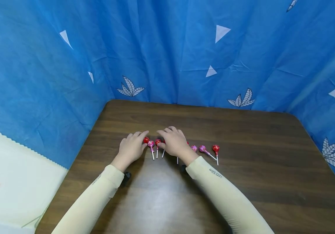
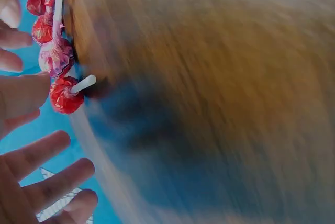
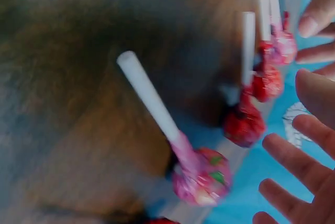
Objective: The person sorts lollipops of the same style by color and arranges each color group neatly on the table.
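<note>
In the head view, both hands reach over a row of lollipops (image 1: 158, 142) lying on the worktop (image 1: 258, 146), heads toward the blue curtain (image 1: 167, 48). The left hand (image 1: 130, 148) is at the left end of the row, thumb and forefinger on either side of the end red lollipop (image 1: 146, 139); its grip is slack, with nothing pinched. The right hand (image 1: 173, 143) arches over the middle of the row, fingers loosely extended, also holding nothing. Farther right lie a pink-purple lollipop (image 1: 202, 148) and a last red lollipop (image 1: 215, 148), their sticks meeting near the ends. The step in hand looks like positioning or arranging the lollipops at the left of the row. To secure one, the next move would call for bringing thumb and forefinger together on a single head without nudging its close neighbours.

The left wrist view shows the gap that the head view leaves doubtful: the left fingers are spread, the forefinger apart from the end red lollipop. It also shows that lollipop's short-looking white stick (image 2: 85, 84), angled away from its neighbours' sticks; the head view hides it. Whether the thumb touches a wrapper, I cannot tell.

The right wrist view reveals a pink lollipop (image 3: 201, 182) whose head seems to be the one covered by the right hand from above. The right fingers are spread beside the heads, gripping none.
</note>
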`<state>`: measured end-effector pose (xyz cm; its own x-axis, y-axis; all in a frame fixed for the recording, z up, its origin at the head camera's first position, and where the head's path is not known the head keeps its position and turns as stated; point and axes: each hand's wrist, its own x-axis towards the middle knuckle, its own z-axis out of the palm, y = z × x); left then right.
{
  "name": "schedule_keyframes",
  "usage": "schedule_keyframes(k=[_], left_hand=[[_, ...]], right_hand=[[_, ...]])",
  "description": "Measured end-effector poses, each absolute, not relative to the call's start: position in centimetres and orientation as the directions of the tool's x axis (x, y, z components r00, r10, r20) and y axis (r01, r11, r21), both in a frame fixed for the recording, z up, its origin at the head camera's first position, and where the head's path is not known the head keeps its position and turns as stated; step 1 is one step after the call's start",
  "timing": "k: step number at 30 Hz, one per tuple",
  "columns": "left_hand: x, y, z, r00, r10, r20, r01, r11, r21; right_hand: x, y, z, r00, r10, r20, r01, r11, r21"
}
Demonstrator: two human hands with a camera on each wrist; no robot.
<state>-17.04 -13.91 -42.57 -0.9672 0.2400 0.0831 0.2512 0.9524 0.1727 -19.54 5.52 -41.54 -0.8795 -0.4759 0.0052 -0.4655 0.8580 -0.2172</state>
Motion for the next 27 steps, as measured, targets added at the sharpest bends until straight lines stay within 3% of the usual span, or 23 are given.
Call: schedule_keyframes(k=[6, 16, 27], left_hand=[[-18.0, -13.7, -43.0, -0.968, 0.248, 0.031, 0.249, 0.944, 0.219], [-19.0, -13.6, -43.6, -0.97, 0.234, 0.065, 0.243, 0.926, 0.29], [-19.1, -14.0, -43.9, -0.983, 0.174, 0.06, 0.184, 0.932, 0.311]], right_hand=[[-20.4, 4.9, -43.0, -0.879, -0.476, -0.014, -0.462, 0.859, -0.219], [-20.9, 4.3, -43.4, -0.874, -0.485, -0.007, -0.471, 0.851, -0.233], [-21.3, 4.2, -43.3, -0.876, -0.48, -0.043, -0.443, 0.837, -0.321]])
